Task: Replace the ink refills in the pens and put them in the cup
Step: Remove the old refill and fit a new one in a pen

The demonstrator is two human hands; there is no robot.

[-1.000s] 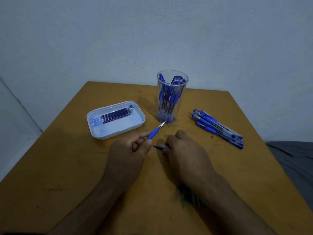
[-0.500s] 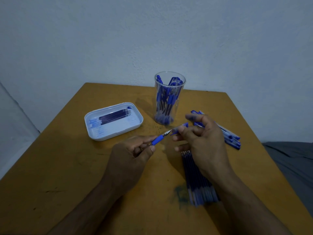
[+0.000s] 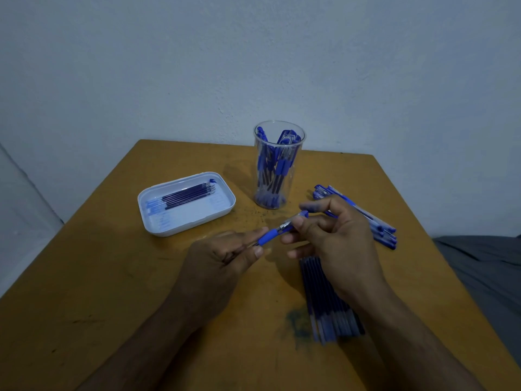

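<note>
Just in front of the clear cup (image 3: 279,165), both hands meet over the wooden table (image 3: 112,277). One blue pen (image 3: 277,230) lies between them: the left hand (image 3: 225,258) pinches its blue grip end with thumb and forefinger, while the right hand (image 3: 335,235) pinches the far end with thumb and fingertips, forefinger stretched out above. One cup, upright, crammed with blue pens, too many and too overlapped to count. Left of the cup sits one white tray (image 3: 158,221) holding a row of dark refills (image 3: 189,194), perhaps six. Right of the cup, a heap of pens (image 3: 377,227), partly hidden behind the right hand. Nearer than the cup, under the right wrist, one bundle of refills (image 3: 327,309), count unclear.
</note>
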